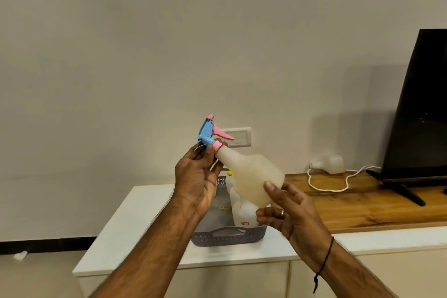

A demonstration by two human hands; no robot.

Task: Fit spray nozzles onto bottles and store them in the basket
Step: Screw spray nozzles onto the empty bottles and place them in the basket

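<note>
A frosted bottle [254,176] is held tilted in mid-air above a grey basket [227,237], its neck pointing to 10 o'clock and its base to 4 o'clock, with bare wall behind and open air on all sides. The blue-and-pink nozzle [209,134] is seated at the neck and is pinched by the left hand [196,181], thumb and fingers curled around the pink collar. The base is gripped by the right hand [287,210], thumb on top and fingers curled beneath. The basket is set near the front edge of a white cabinet [125,225], with bare top seen at 9 o'clock of it. At least two pale bottles are made out inside the basket, largely hidden behind the hands; an exact count cannot be given. One more bottle [329,164] is seen lying on its side on the wooden counter [362,208] at 2 o'clock, beside a white cord [326,184]. A dark screen [420,109] is cut off by the right edge.
</note>
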